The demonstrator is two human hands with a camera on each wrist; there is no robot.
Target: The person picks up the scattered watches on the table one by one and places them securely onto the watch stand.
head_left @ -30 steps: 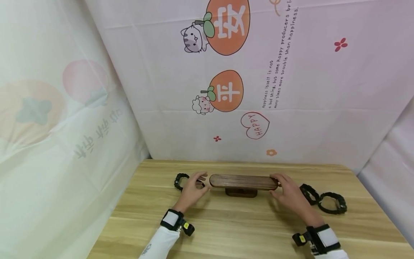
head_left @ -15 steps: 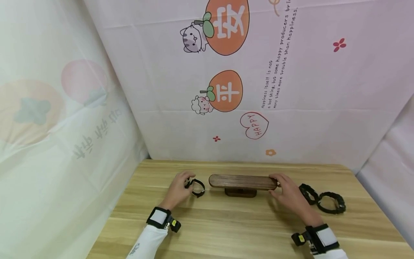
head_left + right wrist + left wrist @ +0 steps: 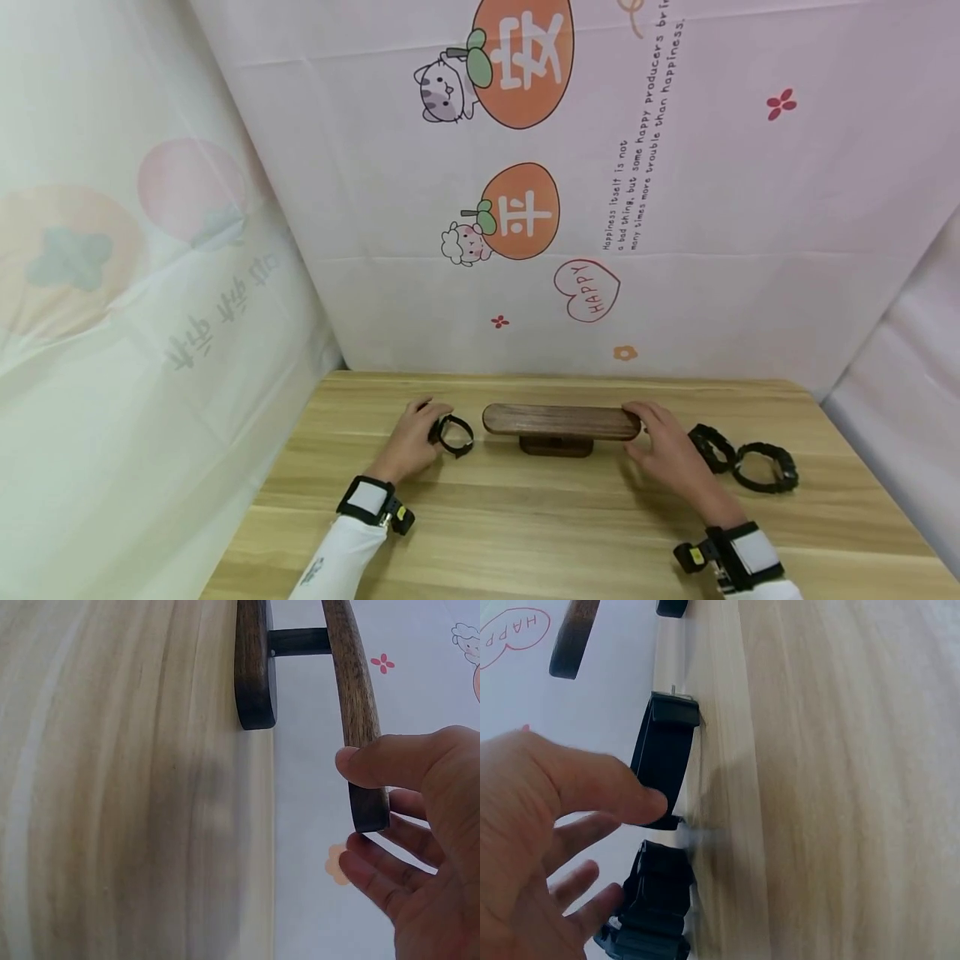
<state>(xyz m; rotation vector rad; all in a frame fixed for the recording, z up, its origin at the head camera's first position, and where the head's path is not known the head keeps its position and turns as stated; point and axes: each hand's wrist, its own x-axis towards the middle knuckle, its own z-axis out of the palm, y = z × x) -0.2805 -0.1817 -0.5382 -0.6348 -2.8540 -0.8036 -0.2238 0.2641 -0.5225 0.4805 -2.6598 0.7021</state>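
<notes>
A dark wooden T-shaped watch stand (image 3: 561, 422) stands at the middle of the table's far side, its rounded bar lying across a small base (image 3: 555, 447). My right hand (image 3: 667, 454) holds the bar's right end between thumb and fingers; the right wrist view shows the thumb on the bar (image 3: 352, 682). To the left, my left hand (image 3: 411, 442) pinches a black wristwatch (image 3: 456, 437) by its band, the index finger partly hidden behind it. In the left wrist view, the buckled strap (image 3: 664, 750) sits under the thumb, and another black watch (image 3: 652, 896) lies beside the lower fingers.
Two more black watches, one (image 3: 711, 448) next to the other (image 3: 767, 468), sit right of the right hand. The wooden table (image 3: 517, 533) ends at a printed white cloth (image 3: 420, 308) behind. Cloth also hangs at both sides.
My left hand has moved left from beside the stand's left end to the black watches and now pinches one. The right hand stays on the bar's end.
</notes>
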